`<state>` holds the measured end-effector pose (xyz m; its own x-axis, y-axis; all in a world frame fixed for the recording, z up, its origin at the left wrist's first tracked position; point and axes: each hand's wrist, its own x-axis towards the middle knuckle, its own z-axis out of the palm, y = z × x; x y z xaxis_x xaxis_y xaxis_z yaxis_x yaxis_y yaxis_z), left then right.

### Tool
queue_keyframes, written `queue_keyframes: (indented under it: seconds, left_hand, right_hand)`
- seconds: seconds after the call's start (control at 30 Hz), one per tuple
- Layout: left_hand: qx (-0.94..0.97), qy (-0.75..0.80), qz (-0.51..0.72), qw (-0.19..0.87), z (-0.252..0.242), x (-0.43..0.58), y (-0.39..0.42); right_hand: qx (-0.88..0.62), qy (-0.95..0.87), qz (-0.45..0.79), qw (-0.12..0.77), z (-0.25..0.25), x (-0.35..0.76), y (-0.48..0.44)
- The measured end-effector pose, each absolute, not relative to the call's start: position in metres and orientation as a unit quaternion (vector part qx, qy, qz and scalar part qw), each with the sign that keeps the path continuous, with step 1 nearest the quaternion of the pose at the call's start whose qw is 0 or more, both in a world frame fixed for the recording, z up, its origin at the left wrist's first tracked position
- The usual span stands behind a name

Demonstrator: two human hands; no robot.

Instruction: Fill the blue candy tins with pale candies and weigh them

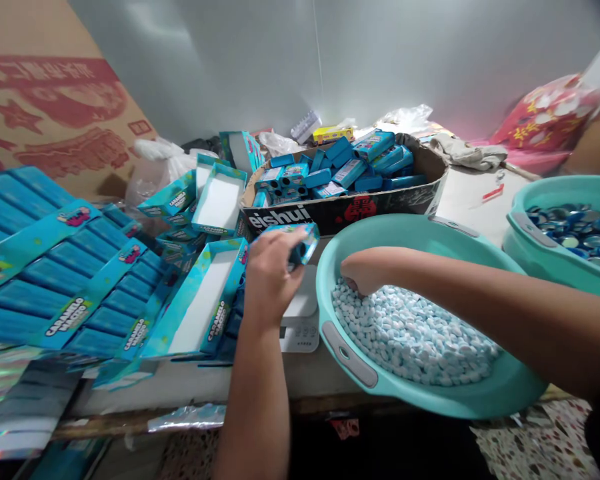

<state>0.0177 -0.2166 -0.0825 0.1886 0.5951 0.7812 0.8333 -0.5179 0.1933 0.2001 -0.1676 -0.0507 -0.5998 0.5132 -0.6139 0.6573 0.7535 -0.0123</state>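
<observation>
My left hand (274, 267) is closed around a small blue box (306, 244) with a dark round opening, held above a white kitchen scale (300, 333). To the right, my right hand (363, 272) dips into pale blue and white candies (420, 333) in a teal basin (350, 380). Its fingertips are sunk among the candies at the basin's left side, so their grip is hidden. Behind both hands, a cut-down cardboard carton (325, 213) is heaped with small blue boxes (350, 172). Just left of my left forearm lies an open teal display tray (200, 300) with a white inside.
Display trays packed with blue boxes (65, 280) lean at the left. More open trays (220, 197) are stacked behind them. A second teal basin (530, 227) holds round blue and silvery pieces (587, 233). A grey cloth (467, 152) and a red bag (550, 117) lie at the back right.
</observation>
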Motion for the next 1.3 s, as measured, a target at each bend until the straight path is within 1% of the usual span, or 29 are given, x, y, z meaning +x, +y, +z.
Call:
queue_keyframes:
  seconds: [0.07,0.13,0.33,0.57,0.63,0.77,0.87,1.0,1.13,1.2,1.3]
  left_hand:
    - [-0.818,-0.398,-0.389,0.145,-0.085,0.028,-0.218]
    - [-0.830,-0.374,-0.388,0.145,-0.089,0.035,-0.218]
    - [-0.822,-0.412,-0.391,0.033,-0.091,0.036,-0.219]
    - [-0.732,-0.474,-0.486,-0.057,-0.086,0.027,-0.213]
    - [-0.730,-0.462,-0.494,-0.100,-0.089,0.026,-0.210]
    - [-0.726,-0.421,-0.492,-0.230,-0.095,0.029,-0.207]
    - [-0.688,-0.442,-0.500,-0.284,-0.098,0.032,-0.207]
    - [-0.634,-0.450,-0.541,-0.320,-0.105,0.038,-0.202]
    - [-0.547,-0.452,-0.615,-0.343,-0.113,0.041,-0.193]
    - [-0.506,-0.449,-0.651,-0.343,-0.115,0.043,-0.191]
    - [-0.485,-0.430,-0.695,-0.311,-0.113,0.046,-0.193]
  right_hand:
    - [0.320,0.892,-0.118,0.295,-0.051,0.200,-0.168]
    - [0.311,0.898,-0.113,0.289,-0.050,0.199,-0.168]
    - [0.306,0.899,-0.106,0.294,-0.049,0.200,-0.170]
    - [0.313,0.896,-0.122,0.290,-0.056,0.202,-0.165]
    - [0.311,0.895,-0.120,0.295,-0.055,0.202,-0.166]
    - [0.305,0.898,-0.112,0.297,-0.052,0.200,-0.169]
    - [0.308,0.896,-0.110,0.300,-0.053,0.200,-0.169]
    - [0.311,0.895,-0.113,0.298,-0.055,0.201,-0.167]
    - [0.314,0.894,-0.112,0.299,-0.054,0.202,-0.167]
    - [0.314,0.893,-0.111,0.302,-0.052,0.201,-0.169]
    - [0.313,0.893,-0.114,0.301,-0.050,0.202,-0.170]
